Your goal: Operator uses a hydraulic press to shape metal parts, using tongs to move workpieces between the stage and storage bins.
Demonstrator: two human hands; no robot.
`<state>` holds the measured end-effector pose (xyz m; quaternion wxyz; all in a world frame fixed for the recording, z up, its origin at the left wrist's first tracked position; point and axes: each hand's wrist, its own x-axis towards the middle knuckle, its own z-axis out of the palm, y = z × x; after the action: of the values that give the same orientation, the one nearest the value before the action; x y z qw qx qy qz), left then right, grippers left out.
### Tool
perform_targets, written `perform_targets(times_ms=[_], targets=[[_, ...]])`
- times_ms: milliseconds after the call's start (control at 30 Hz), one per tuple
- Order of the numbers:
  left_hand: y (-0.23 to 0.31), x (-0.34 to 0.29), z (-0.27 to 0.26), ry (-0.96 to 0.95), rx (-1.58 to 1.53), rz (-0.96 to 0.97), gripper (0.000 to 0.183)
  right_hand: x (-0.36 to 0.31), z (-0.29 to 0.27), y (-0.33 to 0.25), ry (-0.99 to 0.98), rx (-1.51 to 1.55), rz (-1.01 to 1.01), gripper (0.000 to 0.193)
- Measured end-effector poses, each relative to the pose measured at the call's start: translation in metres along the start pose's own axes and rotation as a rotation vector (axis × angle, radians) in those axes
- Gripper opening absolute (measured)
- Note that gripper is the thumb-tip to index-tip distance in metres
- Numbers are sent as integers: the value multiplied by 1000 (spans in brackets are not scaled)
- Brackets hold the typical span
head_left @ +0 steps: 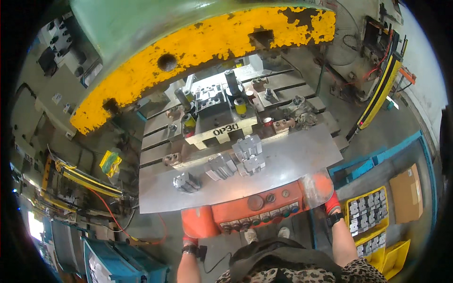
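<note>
My left hand [190,241], in a red glove, reaches to the left end of an orange control box [257,207]. The box's curved cover hides its fingers. On the opposite end my right hand [332,203], also red-gloved, goes in behind the other cover, and its fingers are hidden too. Just beyond the box lies a flat metal plate [297,162]. Grey metal parts stand on it in several stacks: one at the left [187,182], a middle stack [221,167], and more stacked parts [249,153] to the right. Behind them sits a press die [222,125] with a pale front bar.
A chipped yellow press ram [212,49] spans above the die. Yellow guard posts [380,94] stand at the right, with yellow bins [367,188] of metal parts and a cardboard sheet [406,193] below. Blue containers [118,259] are at lower left, near a red cable [113,217].
</note>
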<state>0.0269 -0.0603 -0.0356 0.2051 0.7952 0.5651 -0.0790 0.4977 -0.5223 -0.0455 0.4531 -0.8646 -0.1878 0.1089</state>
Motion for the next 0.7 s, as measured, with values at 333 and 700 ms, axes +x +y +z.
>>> perform_targets(times_ms=[333,700], targets=[[-11,-3,7,-21,65,9,49,2,3,12,-4,82,45,29],[-41,9,-23,-108,174,318,54,-4,5,18,-31,322,97,30]])
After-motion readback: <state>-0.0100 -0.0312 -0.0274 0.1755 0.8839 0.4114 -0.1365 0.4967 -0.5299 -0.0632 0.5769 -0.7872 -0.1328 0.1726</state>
